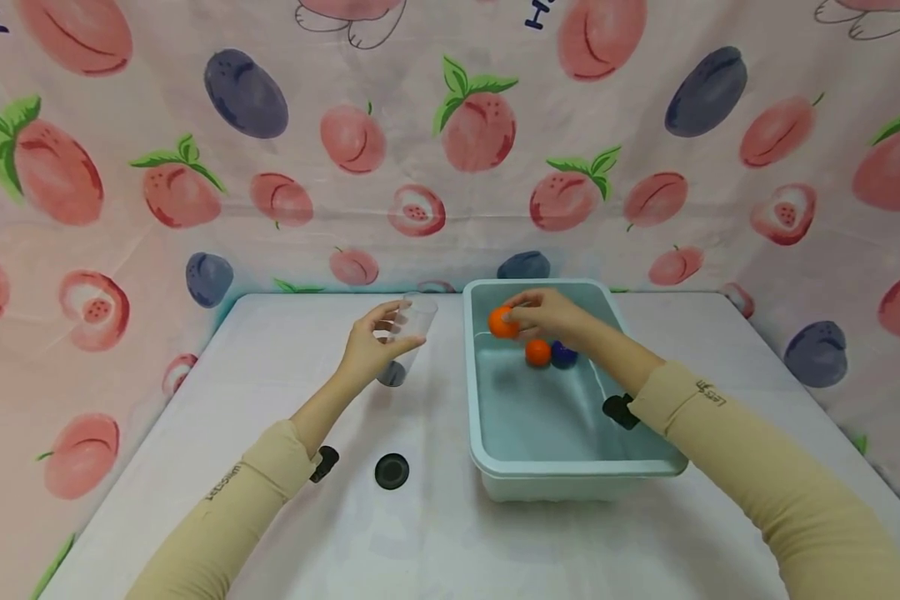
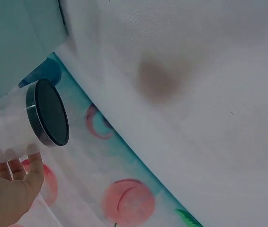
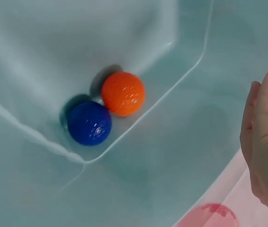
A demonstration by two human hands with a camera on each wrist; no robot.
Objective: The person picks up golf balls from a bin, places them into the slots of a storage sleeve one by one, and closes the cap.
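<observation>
My left hand grips a clear plastic cup, held tilted above the table to the left of the basin. A round black piece covers the cup's lower end, seen large in the left wrist view. Between thumb and fingers, my right hand pinches an orange ball over the far left part of the pale blue basin. Down in the basin, a second orange ball and a blue ball touch each other near a corner.
A black disc lies flat on the white table, in front of the left hand and left of the basin. Behind the table hangs a fruit-print cloth. Dark wrist devices sit at both cuffs.
</observation>
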